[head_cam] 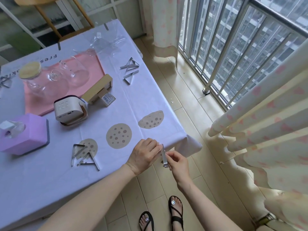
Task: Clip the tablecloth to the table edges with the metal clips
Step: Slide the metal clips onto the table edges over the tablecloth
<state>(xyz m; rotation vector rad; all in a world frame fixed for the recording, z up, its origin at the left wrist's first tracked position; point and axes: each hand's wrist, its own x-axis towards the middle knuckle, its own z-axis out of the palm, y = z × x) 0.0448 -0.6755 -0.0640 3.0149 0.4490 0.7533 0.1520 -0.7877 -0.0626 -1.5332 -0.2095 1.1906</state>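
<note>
Standing at the near corner of the tabletop, the person is fitting one metal clip onto the edge. The clip stands almost straight up, just at the rim where the tablecloth drops over the side. The right hand pinches its lower part between thumb and fingers. The left hand lies on the cloth right beside it, with its fingers bent down by the top of the clip. I cannot tell if those fingers hold the clip or only press the cloth flat.

The clip looks like a thin strip of bent steel. I think it is light, hard and springy, and its shiny sides may be slippery. The best place to take it is low on the long flat arm, where the right hand is, so the open mouth can be pushed over the edge. It may snap back, so fingers should keep out of the mouth.

The cloth is thin and soft. It has fold lines in it and hangs loose at the corner. I think it will bunch up or slide if nothing holds it down, so a flat hand near the edge helps.

Spare clips lie on the cloth near the person, and more clips lie farther along. Glass jars stand on a pink mat, so tugging the cloth hard could be risky.
</note>
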